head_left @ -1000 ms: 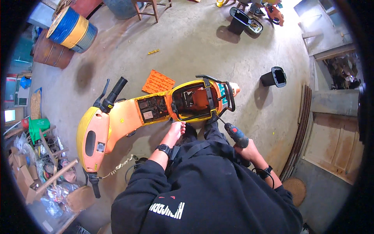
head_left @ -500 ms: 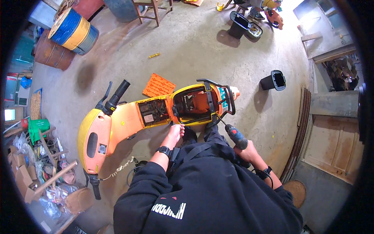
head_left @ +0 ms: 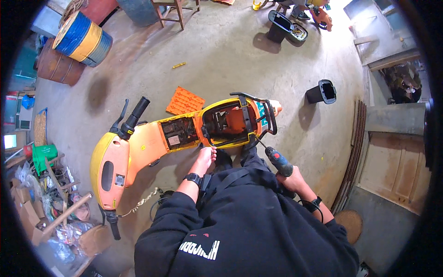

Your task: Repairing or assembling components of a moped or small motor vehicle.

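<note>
An orange and yellow electric scooter (head_left: 146,143) stands across in front of me, handlebars to the left. Its floor compartment (head_left: 179,134) is uncovered, showing wiring and parts, and the seat opening (head_left: 226,123) behind it gapes too. Close to the scooter's near side, below the seat opening, my left hand (head_left: 206,158) is closed; anything inside its fingers is hidden. My right hand (head_left: 291,181) grips a dark blue cordless drill (head_left: 279,162). The drill's long bit points up and left toward the rear rack (head_left: 267,117); whether its tip touches anything I cannot tell.
An orange ribbed panel (head_left: 185,100) lies on the floor beyond the scooter. A black bucket-shaped box (head_left: 321,92) sits at right; another black box (head_left: 279,27) is farther off, near a person. Drums (head_left: 83,39) stand far left, clutter (head_left: 69,217) near left, metal bars (head_left: 353,157) right.
The view has shifted slightly, so the scooter and floor items appear a little farther left. Both hands and the drill hold nearly the same position.
</note>
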{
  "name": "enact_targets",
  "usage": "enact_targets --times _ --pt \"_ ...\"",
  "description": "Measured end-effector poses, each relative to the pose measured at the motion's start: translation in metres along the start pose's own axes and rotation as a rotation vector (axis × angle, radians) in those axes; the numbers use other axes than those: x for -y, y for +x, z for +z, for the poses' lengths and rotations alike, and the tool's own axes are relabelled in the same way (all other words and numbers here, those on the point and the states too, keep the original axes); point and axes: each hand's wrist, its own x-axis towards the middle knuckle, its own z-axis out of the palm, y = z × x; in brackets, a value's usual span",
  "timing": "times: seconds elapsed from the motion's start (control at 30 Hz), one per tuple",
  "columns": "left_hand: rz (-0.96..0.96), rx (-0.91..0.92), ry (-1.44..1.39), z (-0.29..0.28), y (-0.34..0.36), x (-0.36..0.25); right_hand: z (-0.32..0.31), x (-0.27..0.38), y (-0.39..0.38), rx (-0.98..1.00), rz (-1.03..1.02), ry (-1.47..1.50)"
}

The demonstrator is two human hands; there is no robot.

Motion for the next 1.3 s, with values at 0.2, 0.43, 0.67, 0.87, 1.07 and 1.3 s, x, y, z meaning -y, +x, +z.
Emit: enact_targets --times 0.2,0.43,0.67,0.87,1.07,1.3 --pt "0.031 0.006 0.045 0.002 -0.003 -0.001 -0.002 0.0 -0.002 -0.01 -0.028 -0.001" --pt "0.003 -0.005 0.052 -0.001 0.003 0.002 -0.003 0.006 -0.001 0.014 0.005 -0.034" --pt "-0.008 0.005 0.047 -0.001 0.01 0.005 -0.003 0.004 0.006 0.021 -0.08 -0.095" --pt "-0.027 0.028 0.071 0.015 0.021 0.005 -0.018 0.004 0.035 0.11 0.061 0.039" --pt "-0.023 0.103 -0.046 0.037 0.021 0.003 -0.033 0.018 0.038 0.184 0.058 -0.117" --pt "-0.137 0.102 -0.142 0.095 0.027 0.052 -0.047 -0.009 0.048 0.213 -0.006 -0.016"
